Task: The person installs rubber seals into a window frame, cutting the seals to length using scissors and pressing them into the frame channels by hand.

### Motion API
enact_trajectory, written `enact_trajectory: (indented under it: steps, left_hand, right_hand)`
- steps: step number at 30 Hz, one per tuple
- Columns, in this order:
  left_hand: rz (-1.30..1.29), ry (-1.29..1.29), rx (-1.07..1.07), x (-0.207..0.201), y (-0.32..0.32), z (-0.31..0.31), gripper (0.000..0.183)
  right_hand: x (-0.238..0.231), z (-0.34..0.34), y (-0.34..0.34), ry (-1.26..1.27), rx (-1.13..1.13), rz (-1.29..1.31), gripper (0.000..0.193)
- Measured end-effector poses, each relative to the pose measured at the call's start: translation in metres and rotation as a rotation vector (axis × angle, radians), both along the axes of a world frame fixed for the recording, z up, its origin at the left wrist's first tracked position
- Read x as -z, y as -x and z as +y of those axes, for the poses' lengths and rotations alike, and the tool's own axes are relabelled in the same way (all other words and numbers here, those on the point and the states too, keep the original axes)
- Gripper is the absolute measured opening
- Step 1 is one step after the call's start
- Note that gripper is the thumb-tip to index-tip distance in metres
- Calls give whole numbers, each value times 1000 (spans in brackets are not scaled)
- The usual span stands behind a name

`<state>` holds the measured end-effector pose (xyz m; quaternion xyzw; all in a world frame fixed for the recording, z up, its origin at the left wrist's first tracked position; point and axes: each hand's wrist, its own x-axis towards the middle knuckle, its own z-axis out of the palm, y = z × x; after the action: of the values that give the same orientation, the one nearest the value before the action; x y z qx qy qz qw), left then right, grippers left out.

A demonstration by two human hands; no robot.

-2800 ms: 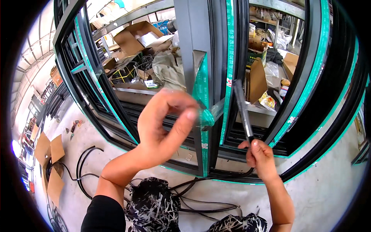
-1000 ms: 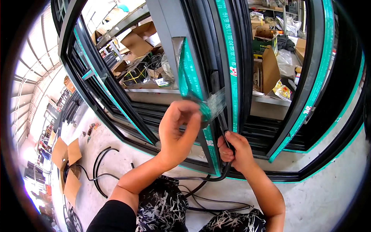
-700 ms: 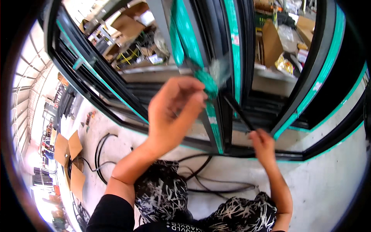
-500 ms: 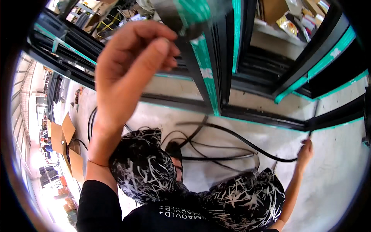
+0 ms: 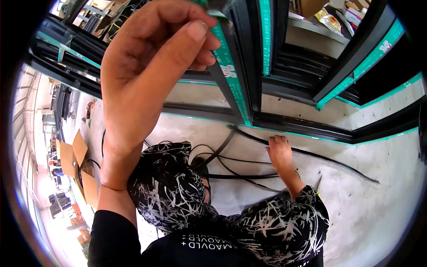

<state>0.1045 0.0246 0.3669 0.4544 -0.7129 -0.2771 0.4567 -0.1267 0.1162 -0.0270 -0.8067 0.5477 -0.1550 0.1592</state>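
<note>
My left hand (image 5: 151, 66) is raised high at the upper left, thumb pressed against curled fingers. By its fingertips is a small grey, shiny piece (image 5: 221, 18), beside an upright black frame bar (image 5: 240, 62) with green tape. What the fingers pinch is mostly hidden. Low over the floor, my right hand (image 5: 281, 155) curls its fingers around a long black rubber strip (image 5: 331, 163), whose one end points to the right. Several thinner black strips (image 5: 227, 164) lie looped near my foot, between my knees.
Black frames with green tape (image 5: 302, 132) stand ahead and to the right. An open cardboard box (image 5: 73, 162) is on the left. A pointed tool (image 5: 319, 183) lies right of my knee. Bags and boxes (image 5: 331, 22) rest on a shelf at the top right.
My right hand has moved left from the far right, near the frame corner, to the middle of the strip. The strip's right end now lies straighter. My left hand has risen slightly.
</note>
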Motion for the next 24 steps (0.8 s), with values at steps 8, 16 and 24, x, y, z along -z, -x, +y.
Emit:
enact_trajectory:
  steps: [8, 16, 24]
  left_hand:
    - [66, -30, -41, 1, -11, 1, 28]
    - [169, -123, -61, 2, 5, -6, 20]
    - [168, -90, -46, -4, -4, 5, 16]
  right_hand:
    - [-13, -4, 20, 23, 71, -456, 14]
    - [-129, 14, 51, 19, -24, -486, 19]
    - [-195, -37, 34, 424, 93, -579, 29]
